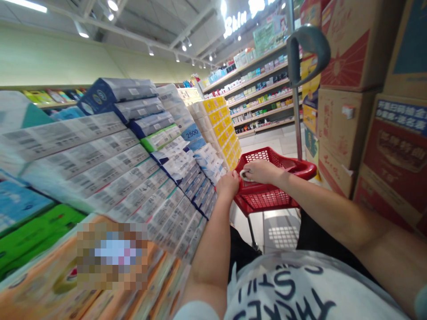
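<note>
A red plastic shopping cart (267, 189) with meshed sides stands tilted in view in front of me. My left hand (228, 183) is closed at its near left corner, its fingers wrapped round the rim. Over the cart's near edge, my right hand (259, 170) has its fingers curled round a small whitish, rounded thing (244, 175). Its kind cannot be made out, as the hand covers most of it. A grey metal pole (296, 120) with a looped grey handle (312, 55) rises at the cart's right side.
Stacked tissue packs (110, 155) run close along the left, with yellow packs (220, 124) farther ahead. Tall cardboard boxes (343, 129) line the right. Shelves of small goods (256, 93) stand beyond the tiled floor (283, 135).
</note>
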Motion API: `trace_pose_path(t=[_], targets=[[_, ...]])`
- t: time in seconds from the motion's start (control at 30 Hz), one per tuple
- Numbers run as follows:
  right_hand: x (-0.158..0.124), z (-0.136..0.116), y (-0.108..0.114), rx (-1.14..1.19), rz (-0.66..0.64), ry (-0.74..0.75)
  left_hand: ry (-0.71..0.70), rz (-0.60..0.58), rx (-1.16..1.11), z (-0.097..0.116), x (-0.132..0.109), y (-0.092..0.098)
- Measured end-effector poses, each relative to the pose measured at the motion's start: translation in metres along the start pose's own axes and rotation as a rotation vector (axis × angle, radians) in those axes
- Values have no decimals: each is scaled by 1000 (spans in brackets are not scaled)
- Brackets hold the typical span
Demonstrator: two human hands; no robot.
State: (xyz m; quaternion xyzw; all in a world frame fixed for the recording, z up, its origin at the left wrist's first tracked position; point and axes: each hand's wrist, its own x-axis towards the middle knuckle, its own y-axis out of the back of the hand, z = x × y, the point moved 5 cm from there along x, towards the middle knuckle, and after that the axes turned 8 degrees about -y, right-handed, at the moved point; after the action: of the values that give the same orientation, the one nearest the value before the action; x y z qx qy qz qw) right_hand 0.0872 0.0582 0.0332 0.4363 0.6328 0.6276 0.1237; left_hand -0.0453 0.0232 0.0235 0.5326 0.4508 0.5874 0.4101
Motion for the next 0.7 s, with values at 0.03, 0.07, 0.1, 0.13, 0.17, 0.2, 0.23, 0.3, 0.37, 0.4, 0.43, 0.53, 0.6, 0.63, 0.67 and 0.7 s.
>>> trace_pose_path(t=[0.03, 0.07, 0.1, 0.13, 0.17, 0.2, 0.23, 0.3, 0.37, 0.4, 0.43, 0.53, 0.6, 0.63, 0.67, 0.7], targets=[[0, 0, 0, 1, 1, 0, 0, 3, 0, 0, 0, 0], [-1, 0, 1, 7, 2, 4, 2, 6, 0, -1, 0, -1], [-2, -1, 2, 18, 4, 12, 3, 8, 1, -1, 1, -1], [-3, -2, 3, 32, 6, 21, 2, 9, 2, -1, 1, -1], [-4, -2, 4, 45, 8, 29, 0, 10, 4, 0, 1, -1], [-5, -2, 5, 56, 9, 36, -3, 9, 7, 0, 1, -2], [-5, -2, 6, 61, 10, 37, -6, 9, 10, 0, 1, -2], [-5, -1, 6, 53, 10, 29, -8, 6, 15, 1, 0, -1], [-4, 0, 4, 27, 5, 10, -3, 1, 14, 2, 0, -1], [-3, 1, 3, 13, 3, -2, -1, -1, 13, 2, 0, -1], [-3, 2, 2, 0, 1, -10, 0, -1, 11, 2, -1, -1], [-2, 3, 0, -13, 4, -17, 3, -1, 7, 2, -1, 0], [-2, 2, 0, -7, 3, -10, 6, -2, 3, 2, -1, 0], [-3, 1, 1, -1, 3, -7, 6, -1, 2, 2, -1, 0], [-3, 1, 2, 5, 2, -4, 5, 2, 2, 2, -1, 0], [-4, 0, 3, 12, 2, -1, 4, 5, 2, 2, -1, 0]])
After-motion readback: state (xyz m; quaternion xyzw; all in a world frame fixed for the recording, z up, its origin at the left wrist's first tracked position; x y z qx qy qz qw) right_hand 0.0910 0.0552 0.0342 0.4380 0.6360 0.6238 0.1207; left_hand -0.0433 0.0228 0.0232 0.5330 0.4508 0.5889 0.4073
